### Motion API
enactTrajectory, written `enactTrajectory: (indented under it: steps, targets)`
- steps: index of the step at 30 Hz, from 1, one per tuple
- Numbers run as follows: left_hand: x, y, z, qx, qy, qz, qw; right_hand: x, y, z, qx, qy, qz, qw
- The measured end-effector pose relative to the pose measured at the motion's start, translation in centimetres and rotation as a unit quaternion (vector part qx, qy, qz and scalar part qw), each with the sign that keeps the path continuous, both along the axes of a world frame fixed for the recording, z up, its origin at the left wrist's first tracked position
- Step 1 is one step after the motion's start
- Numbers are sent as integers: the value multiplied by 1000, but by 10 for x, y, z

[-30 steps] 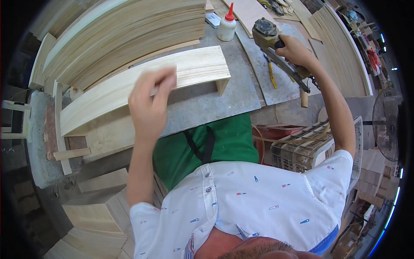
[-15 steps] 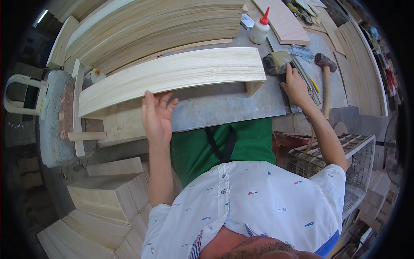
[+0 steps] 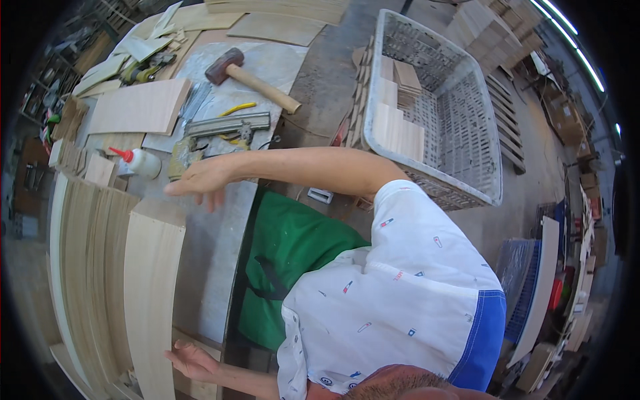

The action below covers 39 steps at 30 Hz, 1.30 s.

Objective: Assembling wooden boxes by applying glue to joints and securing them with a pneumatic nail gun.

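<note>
A long, pale wooden box piece (image 3: 152, 280) lies along the workbench, its top board facing up. My right hand (image 3: 203, 181) reaches over the bench just beyond its end, fingers stretched out and holding nothing that I can see. Close to those fingertips is the tan, worn head of a grey nail gun (image 3: 227, 127), which lies on the bench. At the box piece's near side, my left hand (image 3: 195, 363) is open, its fingers at the board's edge; whether they touch it is hard to tell. A white glue bottle (image 3: 145, 164) with a red nozzle stands beyond the box piece.
A mallet (image 3: 250, 80) and yellow-handled pliers (image 3: 239, 109) lie beyond the nail gun. Stacked boards (image 3: 93, 267) line the bench's far side. A flat board (image 3: 140, 107) rests behind the bottle. To the right stands a grey plastic crate (image 3: 460, 133) holding wooden pieces.
The view has swung to the right, bringing the crate fully in. My right hand has moved from beside the nail gun toward the box piece's end. My left hand stays by its edge.
</note>
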<state>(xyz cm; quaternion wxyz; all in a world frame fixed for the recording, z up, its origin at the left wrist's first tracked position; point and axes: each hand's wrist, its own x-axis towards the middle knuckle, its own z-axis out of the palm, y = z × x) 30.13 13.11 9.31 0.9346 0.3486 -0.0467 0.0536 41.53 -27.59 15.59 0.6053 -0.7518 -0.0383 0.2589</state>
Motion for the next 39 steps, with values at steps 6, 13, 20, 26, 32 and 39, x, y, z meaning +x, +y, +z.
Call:
enactTrajectory:
  steps: [6,13,20,26,32,39]
  targets:
    - [14,-16,-40,-165,22,-162,973,7,7,23,36,-98,17,994]
    - [19,-37,-65,-190,-5,-193,963,14,12,26,28,-112,43,992]
    - [-53,-61,-39,39,192,-134,971,14,3,14,-39,-211,112,970]
    - [-71,-49,-27,29,257,-14,966,7,17,-13,-161,-208,163,951]
    - [-55,-37,-22,217,297,-29,929,21,12,-25,-165,-129,165,964]
    - [-55,-44,-12,411,300,-17,861,8,9,-35,-173,-212,156,949]
